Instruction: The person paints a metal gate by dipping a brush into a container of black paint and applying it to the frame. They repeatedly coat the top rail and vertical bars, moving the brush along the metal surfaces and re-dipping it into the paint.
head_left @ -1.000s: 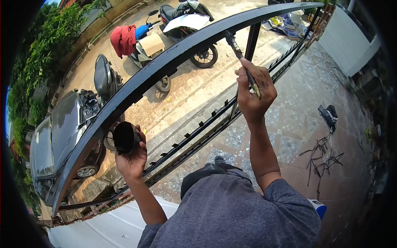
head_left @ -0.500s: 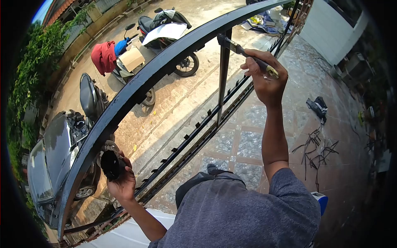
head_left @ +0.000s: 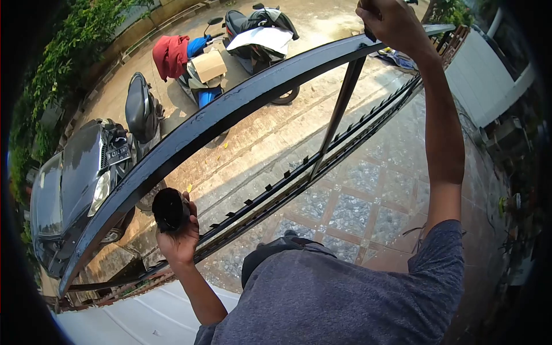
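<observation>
My left hand (head_left: 179, 238) is wrapped round a small cup of black paint (head_left: 168, 208), its dark mouth facing up toward me. This cup is below the curved black metal beam (head_left: 230, 105), at its left part. At the top right, my right hand (head_left: 397, 26) grips a paintbrush (head_left: 369, 33), whose dark bristles are down at the beam's upper face; the handle is mostly hidden by the fingers. Just below that spot, an upright black post (head_left: 339, 109) joins the beam to a lower rail (head_left: 276, 183) with small tabs along it.
Beyond the beam stand motorbikes (head_left: 138, 106), one with a red cloth (head_left: 171, 56) and a cardboard piece (head_left: 209, 65), and a dark car (head_left: 72, 178). Patterned paving (head_left: 351, 213) lies below me. White corrugated sheeting (head_left: 155, 316) is at lower left, a white wall (head_left: 477, 75) at right.
My right hand has moved up with the paintbrush, from the top of the post to the beam's upper face. My left hand still holds the paint cup. The view has shifted.
</observation>
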Motion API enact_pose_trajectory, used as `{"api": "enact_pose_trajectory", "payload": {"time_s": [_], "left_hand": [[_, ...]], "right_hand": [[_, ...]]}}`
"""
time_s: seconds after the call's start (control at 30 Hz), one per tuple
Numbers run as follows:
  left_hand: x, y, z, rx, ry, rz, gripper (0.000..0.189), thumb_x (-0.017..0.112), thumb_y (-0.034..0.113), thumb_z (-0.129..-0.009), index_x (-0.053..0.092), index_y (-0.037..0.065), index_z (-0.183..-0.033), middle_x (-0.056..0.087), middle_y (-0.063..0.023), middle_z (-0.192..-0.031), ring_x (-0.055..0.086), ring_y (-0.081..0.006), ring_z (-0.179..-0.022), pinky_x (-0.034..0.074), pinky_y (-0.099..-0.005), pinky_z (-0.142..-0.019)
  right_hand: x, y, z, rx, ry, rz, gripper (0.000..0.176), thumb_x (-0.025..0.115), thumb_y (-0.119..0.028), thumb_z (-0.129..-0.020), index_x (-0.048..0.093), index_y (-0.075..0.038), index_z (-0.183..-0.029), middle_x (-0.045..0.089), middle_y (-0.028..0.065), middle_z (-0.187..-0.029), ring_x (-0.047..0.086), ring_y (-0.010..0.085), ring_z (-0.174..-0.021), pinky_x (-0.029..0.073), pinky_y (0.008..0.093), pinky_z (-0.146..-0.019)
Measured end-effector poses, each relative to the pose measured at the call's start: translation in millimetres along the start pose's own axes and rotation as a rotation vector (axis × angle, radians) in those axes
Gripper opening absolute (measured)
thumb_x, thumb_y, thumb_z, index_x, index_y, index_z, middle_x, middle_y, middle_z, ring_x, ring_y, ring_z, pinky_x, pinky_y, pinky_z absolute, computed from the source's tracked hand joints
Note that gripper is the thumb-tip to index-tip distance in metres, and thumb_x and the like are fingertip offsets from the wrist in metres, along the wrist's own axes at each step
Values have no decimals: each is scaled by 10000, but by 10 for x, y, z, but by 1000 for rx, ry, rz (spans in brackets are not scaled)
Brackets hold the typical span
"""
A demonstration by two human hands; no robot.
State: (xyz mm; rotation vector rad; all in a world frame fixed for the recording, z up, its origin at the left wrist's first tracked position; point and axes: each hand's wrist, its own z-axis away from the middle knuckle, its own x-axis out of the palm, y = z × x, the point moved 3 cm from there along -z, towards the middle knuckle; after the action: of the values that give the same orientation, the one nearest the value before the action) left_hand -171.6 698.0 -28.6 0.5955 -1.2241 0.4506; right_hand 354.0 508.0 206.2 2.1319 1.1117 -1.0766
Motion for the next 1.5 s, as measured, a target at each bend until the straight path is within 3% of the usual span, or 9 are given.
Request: {"api": "enact_pose_trajectory", "payload": {"time_s": [0.2,0.37,0.47,0.87,1.07,1.13,1.27,1.33,1.5], "left_hand": [[-34,42,97,0,-12,19,550,414,406,-1019,457,35,-1424,510,-250,-1393,564,-436,-1194,590,-535,-851],[-23,51,212,-71,-40,34,555,365,419,-1035,465,23,-1412,532,-246,-1371,589,-440,-1166,591,-534,-861],[-34,118,247,-99,-71,-1,562,354,430,-1038,477,18,-1399,565,-237,-1335,602,-436,-1147,592,-520,-855],[-46,523,386,-294,-84,-112,573,291,471,-1052,525,44,-1355,633,-212,-1228,656,-413,-1063,602,-513,-821],[-126,646,377,-365,-189,-77,599,277,507,-1048,450,69,-1417,579,-224,-1290,625,-415,-1110,584,-520,-864],[-151,650,329,-391,-181,-80,604,279,515,-1046,446,71,-1419,577,-224,-1295,620,-417,-1118,580,-520,-873],[-107,623,276,-387,-174,-104,582,305,489,-1047,469,56,-1401,589,-227,-1279,628,-419,-1104,587,-520,-856],[-50,613,286,-381,-158,-103,550,317,437,-1052,503,34,-1377,605,-232,-1257,631,-431,-1097,594,-527,-837],[15,553,340,-361,-162,-166,556,317,463,-1052,504,55,-1380,610,-214,-1254,649,-403,-1076,606,-506,-826]], "right_hand": [[-651,-1313,227,-10,189,-1045,67,617,-32,-864,664,13,-880,653,66,-683,635,133,-598,472,272,-504],[-557,-2266,349,-132,46,-1459,228,697,-230,-945,701,-4,-970,701,104,-729,688,129,-572,490,221,-416],[-365,-2741,399,-77,-108,-1465,254,695,-223,-945,676,30,-949,682,110,-702,671,121,-540,459,214,-378],[-510,-2886,499,218,31,-1018,181,656,-196,-955,670,-15,-950,623,24,-641,577,80,-466,423,209,-396],[-851,-3437,533,-285,305,-438,194,674,-186,-929,667,0,-872,600,29,-600,567,108,-527,457,318,-519],[-951,-3974,561,-300,107,-344,222,688,-213,-857,657,-1,-800,603,126,-607,626,281,-590,482,415,-626],[-1062,-4518,531,-430,178,-699,211,703,-184,-858,652,16,-811,625,134,-627,651,261,-588,494,398,-595],[-1190,-4471,649,-486,350,-982,109,682,-124,-931,692,-25,-886,650,45,-655,601,80,-539,436,209,-467],[-1212,-4363,1567,-76,203,-1219,72,660,-38,-913,676,19,-873,657,14,-667,591,45,-553,462,199,-487]]}}
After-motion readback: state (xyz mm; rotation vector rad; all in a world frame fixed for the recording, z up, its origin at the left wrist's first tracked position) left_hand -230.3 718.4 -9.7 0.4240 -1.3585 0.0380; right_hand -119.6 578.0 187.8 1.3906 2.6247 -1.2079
